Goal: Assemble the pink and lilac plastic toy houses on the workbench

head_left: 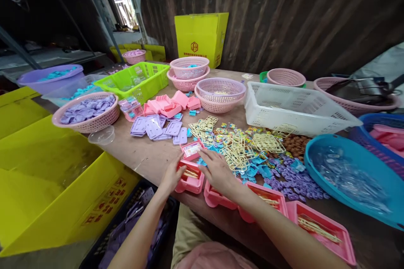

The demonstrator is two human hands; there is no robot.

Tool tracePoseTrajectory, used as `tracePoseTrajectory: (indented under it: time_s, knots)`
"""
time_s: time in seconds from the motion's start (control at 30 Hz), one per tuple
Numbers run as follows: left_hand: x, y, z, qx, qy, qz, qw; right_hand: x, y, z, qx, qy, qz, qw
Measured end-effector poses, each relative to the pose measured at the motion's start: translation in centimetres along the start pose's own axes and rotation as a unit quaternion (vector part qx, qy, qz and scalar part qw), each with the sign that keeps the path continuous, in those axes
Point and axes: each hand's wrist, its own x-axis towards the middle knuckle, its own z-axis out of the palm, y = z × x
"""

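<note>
In front of me an open pink box [191, 184] with cream-coloured plastic pieces inside sits at the table's edge. Just beyond it is a smaller pink tray [187, 155] with a white printed insert. My left hand [171, 175] is curled at the box's left side, thumb over its rim and fingertips by the tray's corner. From the right, my right hand [219, 172] reaches over with fingers stretched and apart, their tips beside the tray; exact contact is unclear. More pink boxes [328, 222] with cream pieces line the edge, partly hidden under my right forearm.
Cream frames [238, 153], blue pieces and purple pieces [299, 178] lie heaped to the right. Purple panels [153, 126] are at the left. Behind stand a white crate [293, 109], a green crate [135, 80] and baskets. A blue basin [350, 176] is far right; a yellow carton [63, 185] stands left.
</note>
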Motion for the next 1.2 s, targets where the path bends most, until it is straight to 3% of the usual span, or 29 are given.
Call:
tracePoseTrajectory:
  time_s: [0.13,0.23,0.3,0.43,0.53,0.67,0.93,1.2]
  knots:
    - [0.6,-0.5,-0.5,0.055,-0.038,-0.027,0.997,-5.0,3.8,-2.6,-0.013,0.095,0.027,0.995]
    - [0.7,-0.1,-0.4,0.158,-0.01,0.025,0.987,-10.2,7.0,-4.1,-0.062,0.156,0.101,0.981]
    - [0.5,0.4,-0.1,0.241,-0.005,0.08,0.967,-13.5,8.7,-4.6,-0.113,0.182,0.162,0.963]
    - [0.5,1.2,0.3,0.383,-0.093,0.129,0.91,-17.9,10.2,-3.8,-0.235,0.186,0.294,0.908]
    - [0.7,1.6,0.1,0.44,-0.118,0.141,0.879,-18.9,10.1,-2.5,-0.253,0.147,0.358,0.887]
    - [0.4,2.2,0.4,0.473,-0.114,0.15,0.861,-18.8,9.7,-1.9,-0.219,0.116,0.373,0.894]
    - [-1.7,3.7,3.5,0.468,-0.156,0.218,0.842,-19.1,10.1,-2.1,-0.207,0.114,0.301,0.924]
    - [-1.3,3.0,3.5,0.464,-0.133,0.265,0.834,-19.0,10.2,-2.5,-0.202,0.087,0.268,0.938]
